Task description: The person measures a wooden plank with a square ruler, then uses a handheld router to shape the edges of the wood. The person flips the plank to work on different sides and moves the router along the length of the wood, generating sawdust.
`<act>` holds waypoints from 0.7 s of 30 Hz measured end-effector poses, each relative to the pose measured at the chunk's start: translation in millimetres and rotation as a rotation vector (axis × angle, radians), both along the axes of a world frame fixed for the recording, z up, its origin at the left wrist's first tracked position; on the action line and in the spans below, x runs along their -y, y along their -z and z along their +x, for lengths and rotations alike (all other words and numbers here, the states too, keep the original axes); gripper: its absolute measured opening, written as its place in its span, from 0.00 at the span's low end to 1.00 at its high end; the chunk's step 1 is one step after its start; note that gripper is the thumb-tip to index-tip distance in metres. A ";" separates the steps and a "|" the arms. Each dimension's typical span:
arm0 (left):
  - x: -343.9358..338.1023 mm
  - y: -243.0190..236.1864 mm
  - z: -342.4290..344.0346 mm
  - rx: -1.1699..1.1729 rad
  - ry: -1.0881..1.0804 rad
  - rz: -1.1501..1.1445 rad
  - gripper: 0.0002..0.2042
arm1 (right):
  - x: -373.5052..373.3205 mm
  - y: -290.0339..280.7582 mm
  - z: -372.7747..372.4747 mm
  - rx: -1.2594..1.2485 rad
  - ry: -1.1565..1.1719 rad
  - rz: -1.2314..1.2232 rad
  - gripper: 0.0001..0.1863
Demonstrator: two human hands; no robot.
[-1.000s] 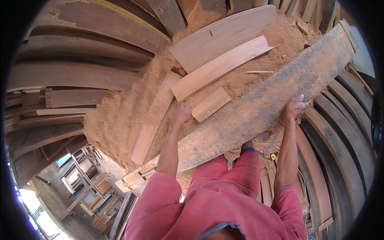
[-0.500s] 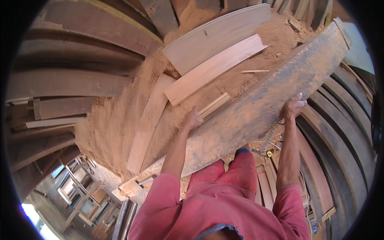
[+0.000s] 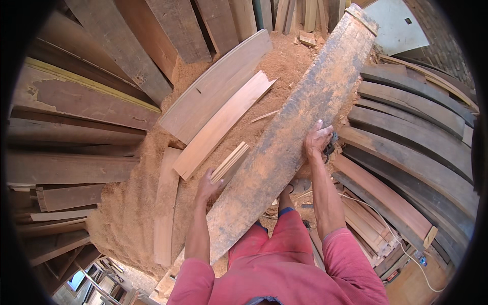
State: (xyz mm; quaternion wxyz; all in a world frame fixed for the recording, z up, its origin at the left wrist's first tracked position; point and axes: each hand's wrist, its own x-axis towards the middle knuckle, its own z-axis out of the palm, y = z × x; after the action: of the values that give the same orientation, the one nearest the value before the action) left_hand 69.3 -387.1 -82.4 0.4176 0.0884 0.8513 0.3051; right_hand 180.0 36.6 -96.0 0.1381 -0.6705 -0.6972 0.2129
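A long weathered board (image 3: 284, 152), grey and dusted orange, runs diagonally across the middle of the head view. My right hand (image 3: 317, 137) is closed on its right edge, beside a black object (image 3: 329, 146) that is partly hidden. My left hand (image 3: 207, 185) is closed on a short pale wood piece (image 3: 230, 161), tilted on edge beside the board's left side. Just beyond lie a pinkish plank (image 3: 218, 129), a wider pale plank (image 3: 213, 89) and a thin sliver (image 3: 264, 115); another plank (image 3: 165, 206) lies left of my left hand.
A mound of sawdust (image 3: 122, 213) lies under the loose planks. Stacked timber (image 3: 81, 168) surrounds it on the left and back (image 3: 178, 35), and more boards (image 3: 406, 127) line the right. A white panel (image 3: 391, 25) stands at back right; a pale cable (image 3: 391, 234) runs at lower right.
My left hand has reached the short wood piece, which has turned from lying flat to on edge. The view has swung right, so the long board appears steeper and further left.
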 end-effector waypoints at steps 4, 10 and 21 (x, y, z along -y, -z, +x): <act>-31.1 -4.7 1.9 0.033 -0.079 0.039 0.23 | -0.8 1.5 3.0 -0.008 0.004 0.055 0.31; -95.3 -25.4 -7.3 0.050 -0.231 0.175 0.22 | 4.2 -3.8 -1.1 -0.041 0.019 0.021 0.32; -151.1 -81.1 -42.5 -0.229 -0.170 0.189 0.33 | 4.1 0.7 3.7 -0.065 0.013 -0.021 0.34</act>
State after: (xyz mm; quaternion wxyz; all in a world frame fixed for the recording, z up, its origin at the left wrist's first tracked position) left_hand 26.8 -236.1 -1.3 0.2805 0.0889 0.8653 0.4059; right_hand 183.6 32.5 -96.7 0.1549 -0.6692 -0.6857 0.2408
